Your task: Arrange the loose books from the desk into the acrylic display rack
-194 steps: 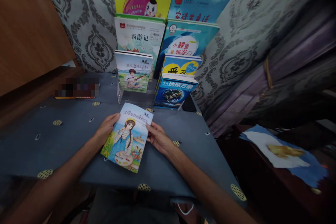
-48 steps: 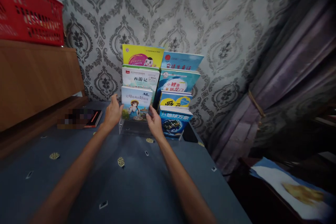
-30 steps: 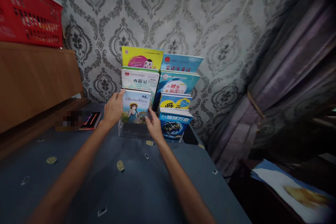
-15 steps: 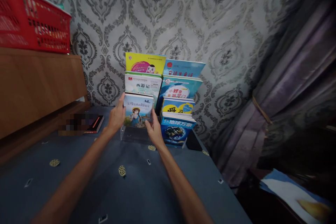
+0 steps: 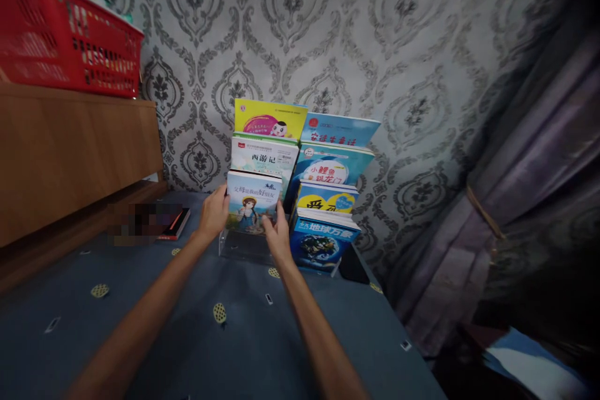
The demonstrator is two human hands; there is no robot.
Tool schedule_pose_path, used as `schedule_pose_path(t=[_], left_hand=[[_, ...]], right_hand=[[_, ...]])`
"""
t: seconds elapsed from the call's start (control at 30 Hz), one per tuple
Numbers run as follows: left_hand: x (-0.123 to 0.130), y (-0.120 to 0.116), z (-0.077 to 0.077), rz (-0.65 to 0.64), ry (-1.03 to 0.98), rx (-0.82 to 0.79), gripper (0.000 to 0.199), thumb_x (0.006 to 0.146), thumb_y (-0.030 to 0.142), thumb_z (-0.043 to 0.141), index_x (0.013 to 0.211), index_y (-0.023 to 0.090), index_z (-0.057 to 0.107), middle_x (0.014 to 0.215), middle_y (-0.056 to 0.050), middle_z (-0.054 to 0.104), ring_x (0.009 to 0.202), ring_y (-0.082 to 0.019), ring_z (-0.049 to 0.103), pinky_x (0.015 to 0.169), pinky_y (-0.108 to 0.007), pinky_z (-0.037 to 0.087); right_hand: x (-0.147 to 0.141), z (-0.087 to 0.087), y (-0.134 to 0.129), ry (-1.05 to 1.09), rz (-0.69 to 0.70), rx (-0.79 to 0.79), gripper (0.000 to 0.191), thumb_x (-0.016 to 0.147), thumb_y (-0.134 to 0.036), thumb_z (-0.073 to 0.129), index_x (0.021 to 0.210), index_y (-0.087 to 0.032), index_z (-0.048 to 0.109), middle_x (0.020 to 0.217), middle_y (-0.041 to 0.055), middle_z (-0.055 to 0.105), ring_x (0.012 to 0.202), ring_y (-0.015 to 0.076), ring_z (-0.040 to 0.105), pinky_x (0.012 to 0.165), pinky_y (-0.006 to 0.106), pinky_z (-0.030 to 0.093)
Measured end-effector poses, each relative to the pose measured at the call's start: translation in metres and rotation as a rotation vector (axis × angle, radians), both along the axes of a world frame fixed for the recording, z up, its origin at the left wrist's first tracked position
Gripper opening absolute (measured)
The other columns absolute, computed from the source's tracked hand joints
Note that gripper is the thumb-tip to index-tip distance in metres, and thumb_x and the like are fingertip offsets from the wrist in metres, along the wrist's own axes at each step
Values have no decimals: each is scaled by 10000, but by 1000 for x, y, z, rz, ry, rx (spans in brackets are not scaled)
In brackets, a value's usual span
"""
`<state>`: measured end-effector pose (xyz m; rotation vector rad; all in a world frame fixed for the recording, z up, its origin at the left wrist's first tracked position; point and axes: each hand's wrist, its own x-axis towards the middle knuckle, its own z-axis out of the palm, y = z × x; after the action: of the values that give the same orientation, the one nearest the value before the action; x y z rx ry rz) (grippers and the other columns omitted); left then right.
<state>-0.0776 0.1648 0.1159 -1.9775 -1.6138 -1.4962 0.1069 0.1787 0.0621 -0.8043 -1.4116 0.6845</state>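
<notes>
Table's left edge: a wooden cabinet [image 5: 75,162] borders the table [image 5: 253,350], a red basket [image 5: 103,53] on top of it. Near the far left corner lies a dark book [image 5: 176,225], partly blurred out, with bare cloth between it and the left hand.
Left hand [image 5: 214,212]: fingers pressed to the left side of the front-left book; thumb placement is hard to make out.
Front-left book [image 5: 250,205]: upright, leaning back slightly, in the lowest left place of a clear stand [image 5: 244,251] near the table's far edge. Whether its bottom rests on the ledge cannot be told.
Step in hand: probably squaring this book in its place.
Next move: would seem to call for level, gentle pressure from both sides, then parting the fingers without tipping it.
Right hand [image 5: 278,232]: thumb on the cover's lower right, pinching that side against fingers mostly hidden.
Right column: a blue earth-cover book [image 5: 321,245] stands just beside the right hand, so sideways room here is tight.
Table's right edge: a flat black object [image 5: 354,265] lies near the far right corner; the curtain [image 5: 438,300] hangs beyond.
Table's near side: wide open cloth under the forearms, the freest way back.
</notes>
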Motion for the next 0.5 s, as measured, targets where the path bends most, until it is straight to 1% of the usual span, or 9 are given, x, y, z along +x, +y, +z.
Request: schedule_pose_path(t=[0.1, 0.17, 0.33, 0.5], left_hand=[[-1, 1, 0, -11, -28, 3, 416, 886, 199, 425, 1257, 177, 611, 1170, -120, 718, 1058, -266, 664, 965, -399, 509], [0, 1, -1, -7, -41, 5, 424, 881, 204, 427, 1263, 176, 609, 1175, -124, 716, 1063, -273, 660, 956, -401, 510], [2, 0, -3, 0, -48, 17, 429, 875, 198, 425, 1261, 160, 608, 1187, -139, 704, 1084, -283, 647, 961, -408, 507], [1, 0, -4, 5, -38, 10, 432, 881, 199, 419, 1270, 161, 601, 1179, -141, 694, 1081, -286, 639, 960, -418, 508]], right_hand=[[4, 3, 0, -13, 12, 8, 682, 863, -415, 569, 1494, -199, 428, 1528, 93, 489, 1422, 285, 437, 1181, 475, 362], [7, 4, 0, -21, 24, 18, 655, 864, -384, 566, 1483, -208, 447, 1504, 84, 520, 1407, 279, 456, 1171, 462, 379], [12, 7, -1, -22, 47, 17, 609, 865, -329, 551, 1460, -218, 479, 1498, 65, 531, 1403, 267, 463, 1180, 453, 366], [12, 5, 2, -22, 48, 22, 627, 852, -336, 568, 1462, -224, 480, 1531, 54, 496, 1428, 269, 435, 1200, 460, 334]])
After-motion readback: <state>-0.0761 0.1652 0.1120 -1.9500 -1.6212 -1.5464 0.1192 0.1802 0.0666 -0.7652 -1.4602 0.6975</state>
